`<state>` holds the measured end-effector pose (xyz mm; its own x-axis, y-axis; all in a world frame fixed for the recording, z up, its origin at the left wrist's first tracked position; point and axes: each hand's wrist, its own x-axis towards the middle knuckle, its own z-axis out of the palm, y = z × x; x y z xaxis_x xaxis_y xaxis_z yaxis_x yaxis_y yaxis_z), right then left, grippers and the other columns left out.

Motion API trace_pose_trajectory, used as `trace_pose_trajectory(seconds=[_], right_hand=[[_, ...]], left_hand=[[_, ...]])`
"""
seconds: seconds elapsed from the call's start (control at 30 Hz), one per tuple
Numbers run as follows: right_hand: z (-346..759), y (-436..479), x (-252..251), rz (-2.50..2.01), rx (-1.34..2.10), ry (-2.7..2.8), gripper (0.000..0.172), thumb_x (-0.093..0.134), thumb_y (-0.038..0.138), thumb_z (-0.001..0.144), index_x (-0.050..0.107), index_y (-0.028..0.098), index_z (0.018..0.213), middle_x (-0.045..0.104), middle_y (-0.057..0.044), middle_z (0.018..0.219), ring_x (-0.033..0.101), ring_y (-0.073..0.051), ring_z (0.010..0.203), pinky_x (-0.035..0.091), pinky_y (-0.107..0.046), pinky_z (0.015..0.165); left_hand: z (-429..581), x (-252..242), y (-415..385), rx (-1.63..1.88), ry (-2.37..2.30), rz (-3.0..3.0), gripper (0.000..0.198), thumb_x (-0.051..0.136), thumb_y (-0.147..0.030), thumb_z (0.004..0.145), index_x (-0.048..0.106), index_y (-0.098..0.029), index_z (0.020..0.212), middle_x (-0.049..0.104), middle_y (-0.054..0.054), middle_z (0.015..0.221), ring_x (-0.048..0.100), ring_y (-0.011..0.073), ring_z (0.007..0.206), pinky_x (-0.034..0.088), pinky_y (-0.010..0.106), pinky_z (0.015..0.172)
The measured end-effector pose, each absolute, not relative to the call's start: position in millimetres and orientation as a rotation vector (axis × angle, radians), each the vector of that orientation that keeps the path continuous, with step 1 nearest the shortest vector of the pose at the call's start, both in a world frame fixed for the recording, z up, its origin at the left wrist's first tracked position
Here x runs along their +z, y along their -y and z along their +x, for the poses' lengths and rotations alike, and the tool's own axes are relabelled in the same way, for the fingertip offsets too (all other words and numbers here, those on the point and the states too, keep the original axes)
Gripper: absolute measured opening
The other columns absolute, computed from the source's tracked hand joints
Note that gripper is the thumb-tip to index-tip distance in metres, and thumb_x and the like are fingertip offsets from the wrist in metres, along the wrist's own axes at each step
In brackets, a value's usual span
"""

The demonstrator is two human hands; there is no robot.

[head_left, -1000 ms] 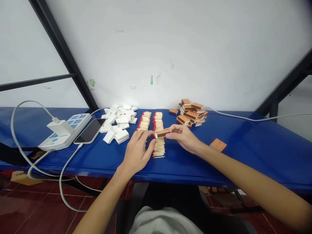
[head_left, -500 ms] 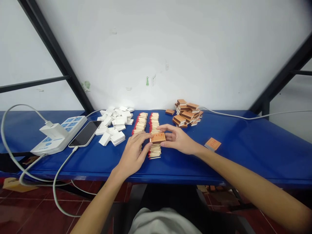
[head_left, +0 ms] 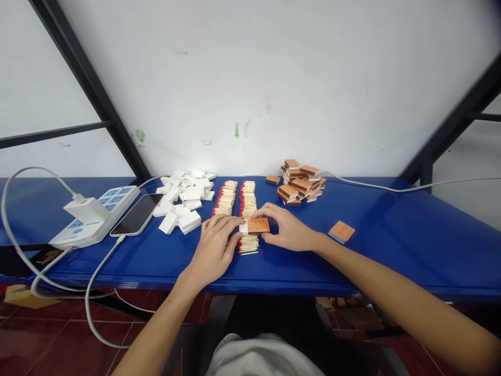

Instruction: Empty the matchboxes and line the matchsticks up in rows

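Note:
An orange matchbox sleeve point(head_left: 259, 225) with dark sides is held over the right row of matches point(head_left: 248, 198). From its left end sticks out a white inner tray point(head_left: 243, 227), pinched by the thumb and fingers of my left hand point(head_left: 217, 243). My right hand point(head_left: 287, 228) grips the sleeve near its right end. A second row of red-tipped matches point(head_left: 226, 198) lies to the left, partly covered by my left hand. White trays point(head_left: 191, 193) are heaped behind my left hand. Orange matchboxes point(head_left: 301, 184) are piled at the back right, and one more point(head_left: 342, 232) lies right of my right hand.
On the left of the blue table point(head_left: 391, 235) are a white power strip point(head_left: 84, 222) with a plugged-in charger and a phone point(head_left: 136, 214) on a cable. Another cable point(head_left: 371, 187) runs along the back right. Black frame bars slope at both sides.
The sleeve has shifted slightly right and down with my right hand, and more of the white tray shows at its left end. My left hand has barely moved.

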<state>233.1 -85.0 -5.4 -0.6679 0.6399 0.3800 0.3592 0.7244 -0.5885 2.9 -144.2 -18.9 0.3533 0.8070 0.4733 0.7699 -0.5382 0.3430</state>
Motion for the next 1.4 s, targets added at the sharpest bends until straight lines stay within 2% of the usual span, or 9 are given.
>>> trace_pose_trajectory(seconds=[0.4,0.53,0.7,0.8,0.9,1.0,1.2,1.3,1.4], right_hand=[[248,81,3,-0.802,0.511,2.546,0.051,0.059,0.013,0.072,0.053,0.022,0.122,0.059,-0.007,0.108,0.054,-0.025,0.096,0.044,-0.038,0.087],[258,71,4,-0.822,0.38,2.502,0.045,0.057,0.015,0.072,0.055,0.021,0.117,0.061,-0.007,0.108,0.056,-0.025,0.095,0.045,-0.038,0.085],[277,45,-2,-1.14,-0.007,2.146,0.031,0.058,0.023,0.078,0.056,0.02,0.11,0.062,-0.012,0.113,0.058,-0.03,0.103,0.045,-0.041,0.088],[291,27,-7,-1.337,-0.194,1.994,0.026,0.059,0.031,0.083,0.059,0.021,0.106,0.064,-0.014,0.11,0.058,-0.032,0.1,0.046,-0.044,0.085],[299,16,-10,-1.421,-0.313,1.967,0.027,0.059,0.04,0.087,0.062,0.02,0.106,0.066,-0.014,0.106,0.057,-0.034,0.1,0.046,-0.046,0.085],[300,12,-9,-1.381,-0.402,2.048,0.034,0.056,0.044,0.091,0.065,0.019,0.111,0.068,-0.016,0.11,0.054,-0.036,0.109,0.043,-0.05,0.092],[296,19,-1,-1.35,-0.371,2.084,0.034,0.05,0.043,0.095,0.069,0.018,0.11,0.066,-0.018,0.119,0.052,-0.037,0.117,0.04,-0.051,0.096],[293,30,12,-1.396,-0.323,2.036,0.031,0.048,0.04,0.095,0.07,0.02,0.101,0.071,-0.014,0.106,0.06,-0.034,0.106,0.04,-0.048,0.091],[297,47,31,-1.516,-0.199,1.949,0.029,0.048,0.039,0.092,0.071,0.02,0.089,0.069,-0.006,0.072,0.065,-0.027,0.077,0.042,-0.042,0.08]], left_hand=[[3,-20,146,0.893,-1.5,2.562,0.037,0.041,-0.02,0.102,0.054,-0.029,0.135,0.064,0.005,0.129,0.05,0.0243,0.122,0.036,0.046,0.1],[2,-21,146,0.904,-1.509,2.555,0.036,0.041,-0.022,0.102,0.055,-0.029,0.135,0.064,0.006,0.128,0.05,0.0254,0.123,0.036,0.047,0.101],[2,-20,147,0.919,-1.529,2.545,0.033,0.04,-0.024,0.102,0.056,-0.027,0.132,0.064,0.007,0.128,0.049,0.0257,0.122,0.036,0.047,0.102],[4,-20,147,0.929,-1.53,2.541,0.032,0.041,-0.025,0.102,0.057,-0.027,0.13,0.064,0.007,0.128,0.05,0.0259,0.122,0.037,0.047,0.101],[5,-20,146,0.94,-1.529,2.53,0.031,0.04,-0.026,0.103,0.057,-0.026,0.129,0.065,0.006,0.128,0.049,0.0257,0.122,0.036,0.047,0.101],[5,-19,146,0.953,-1.55,2.502,0.029,0.04,-0.027,0.103,0.057,-0.026,0.127,0.064,0.006,0.128,0.048,0.0256,0.123,0.037,0.046,0.1],[6,-18,147,1.063,-1.543,2.436,0.029,0.04,-0.029,0.103,0.057,-0.025,0.126,0.064,0.006,0.128,0.048,0.0263,0.121,0.039,0.047,0.101],[3,-17,146,1.213,-1.55,2.379,0.028,0.041,-0.03,0.103,0.058,-0.024,0.124,0.065,0.007,0.124,0.05,0.0263,0.118,0.04,0.046,0.102],[-10,-14,144,1.361,-1.618,2.33,0.027,0.044,-0.033,0.101,0.059,-0.024,0.122,0.066,0.007,0.12,0.053,0.0263,0.116,0.043,0.044,0.101]])
